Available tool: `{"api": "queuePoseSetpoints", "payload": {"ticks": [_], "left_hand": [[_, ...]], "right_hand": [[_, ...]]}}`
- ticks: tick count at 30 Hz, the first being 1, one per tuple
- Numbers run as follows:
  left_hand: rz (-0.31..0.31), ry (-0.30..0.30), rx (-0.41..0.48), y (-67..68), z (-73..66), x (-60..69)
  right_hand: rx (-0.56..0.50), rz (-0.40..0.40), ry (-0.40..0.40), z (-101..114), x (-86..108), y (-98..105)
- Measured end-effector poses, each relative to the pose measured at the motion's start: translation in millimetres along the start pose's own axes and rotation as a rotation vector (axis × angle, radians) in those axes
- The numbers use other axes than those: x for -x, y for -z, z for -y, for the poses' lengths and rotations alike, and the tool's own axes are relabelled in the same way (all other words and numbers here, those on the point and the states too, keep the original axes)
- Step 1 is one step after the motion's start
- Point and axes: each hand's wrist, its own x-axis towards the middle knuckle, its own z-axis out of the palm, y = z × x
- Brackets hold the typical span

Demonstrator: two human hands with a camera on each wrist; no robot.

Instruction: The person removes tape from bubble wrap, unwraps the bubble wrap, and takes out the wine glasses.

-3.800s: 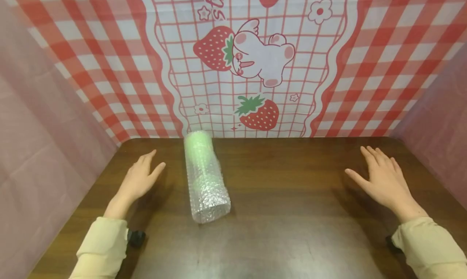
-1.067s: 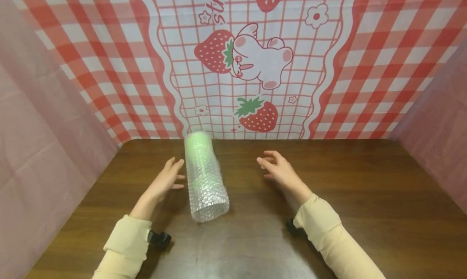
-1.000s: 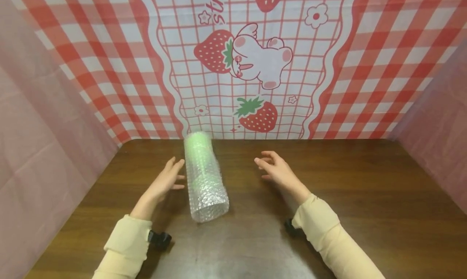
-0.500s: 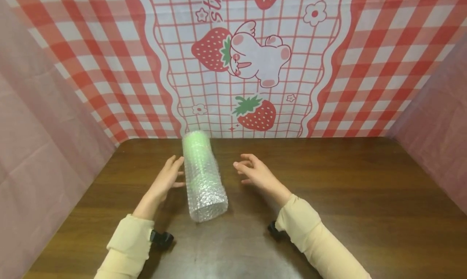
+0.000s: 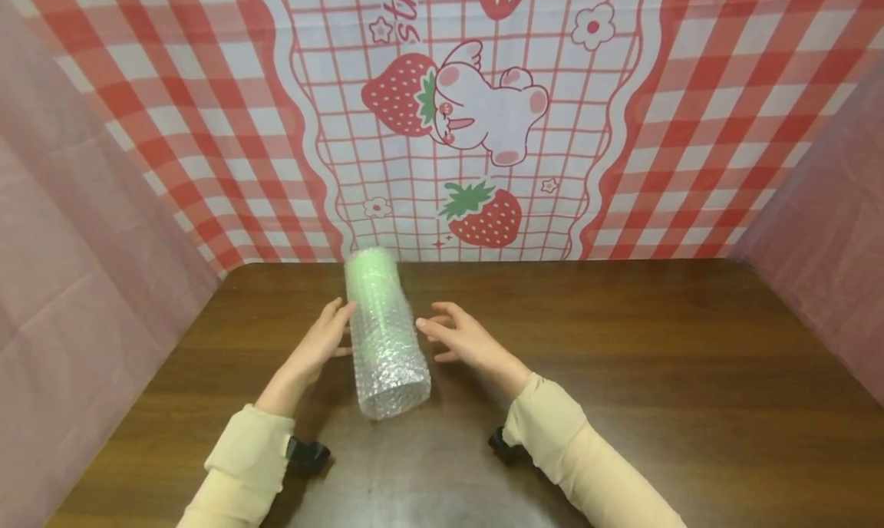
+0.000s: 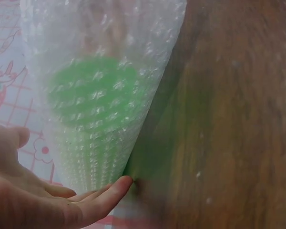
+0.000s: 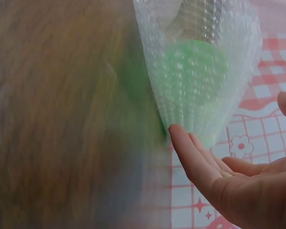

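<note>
A light green cylindrical object in clear bubble wrap (image 5: 387, 336) stands left of centre on the brown table; its wrap's open end faces the near side. My left hand (image 5: 316, 345) is at its left side, thumb over the wrap's edge in the head view; in the left wrist view the fingers (image 6: 102, 200) lie close against the wrap. On the other side, my right hand (image 5: 473, 342) has loosely bent fingers pointing at the wrap. The right wrist view shows its fingertips (image 7: 178, 136) beside the wrap; whether they touch it I cannot tell.
The wooden table (image 5: 656, 374) reaches back to a red-and-white checked cloth (image 5: 691, 129) with strawberry prints. Pink curtains (image 5: 90, 206) hang at both sides. Black wrist devices (image 5: 308, 455) sit under both sleeves.
My right hand has moved left from the far right side to beside the wrapped object. My left hand has moved right, up against it. The wrapped object has stayed in place.
</note>
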Motion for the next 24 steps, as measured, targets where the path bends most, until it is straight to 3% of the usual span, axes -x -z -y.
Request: {"api": "queuePoseSetpoints", "payload": {"ticks": [14,18,24], "left_hand": [[0.020,0.003,-0.013,-7.4,-1.7,-6.0],[0.003,-0.026,0.010,-9.8,-1.3,-5.8],[-0.008,-0.004,0.017,-12.1,2.4,-5.7]], "right_hand": [[0.016,0.043,-0.071,-3,-4.3,-15],[0.019,0.040,-0.078,-4,-4.9,-19],[0.062,0.051,-0.091,-10,-4.7,-24]]}}
